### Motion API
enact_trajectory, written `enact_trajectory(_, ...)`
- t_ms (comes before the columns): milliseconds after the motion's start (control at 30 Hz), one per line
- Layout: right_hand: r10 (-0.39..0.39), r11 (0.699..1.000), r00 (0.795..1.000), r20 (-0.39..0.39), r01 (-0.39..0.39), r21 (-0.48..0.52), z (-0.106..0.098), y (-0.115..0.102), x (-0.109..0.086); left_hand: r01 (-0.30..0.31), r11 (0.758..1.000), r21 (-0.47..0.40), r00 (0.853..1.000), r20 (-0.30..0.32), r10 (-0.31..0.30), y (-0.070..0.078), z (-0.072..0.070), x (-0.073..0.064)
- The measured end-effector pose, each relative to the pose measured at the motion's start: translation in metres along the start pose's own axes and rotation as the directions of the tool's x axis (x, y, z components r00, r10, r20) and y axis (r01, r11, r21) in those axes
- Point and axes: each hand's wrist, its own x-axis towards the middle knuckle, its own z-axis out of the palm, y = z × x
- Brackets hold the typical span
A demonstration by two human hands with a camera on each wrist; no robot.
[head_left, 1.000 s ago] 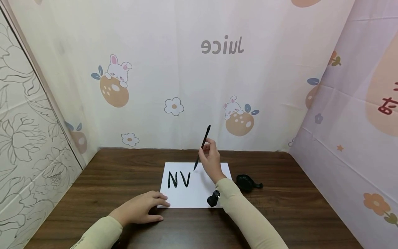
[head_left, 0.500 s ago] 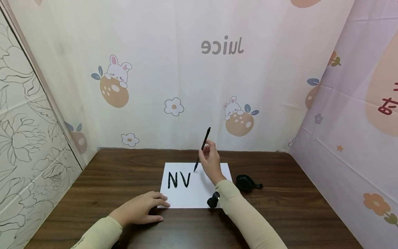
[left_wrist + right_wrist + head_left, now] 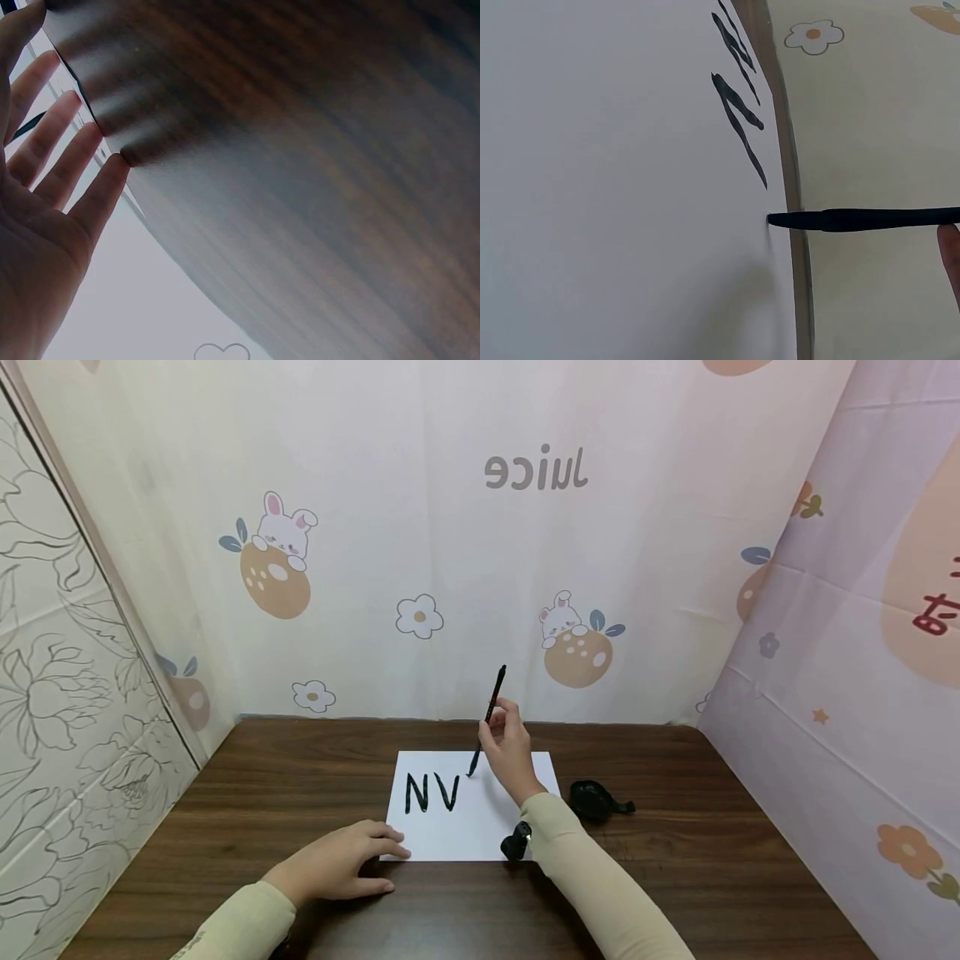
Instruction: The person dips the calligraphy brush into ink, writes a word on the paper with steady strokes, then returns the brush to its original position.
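A white sheet of paper lies on the table, with the black letters N and V painted on its left half. My right hand pinches a black brush, tilted, its tip touching the paper just right of the V. In the right wrist view the dark brush meets the sheet near its edge, below the strokes; one fingertip shows at the right border. My left hand rests with fingers spread at the paper's lower left corner. The left wrist view shows this hand with its fingers extended.
A black dish with a short handle sits right of the paper, beside my right sleeve. The brown wooden table reaches back to a printed curtain. More printed cloth hangs at left and right.
The brush tip has come down slightly onto the paper, and a small dark mark shows there now. My left hand has stayed in place.
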Motion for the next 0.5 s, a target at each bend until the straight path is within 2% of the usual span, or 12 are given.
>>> enact_trajectory(500,0.04,0.999,0.999,0.035,-0.04,0.013,-0.0003,0.0023,-0.002,-0.01,1.0,-0.006,1.0,-0.008,0.01,-0.0001,-0.001,0.0)
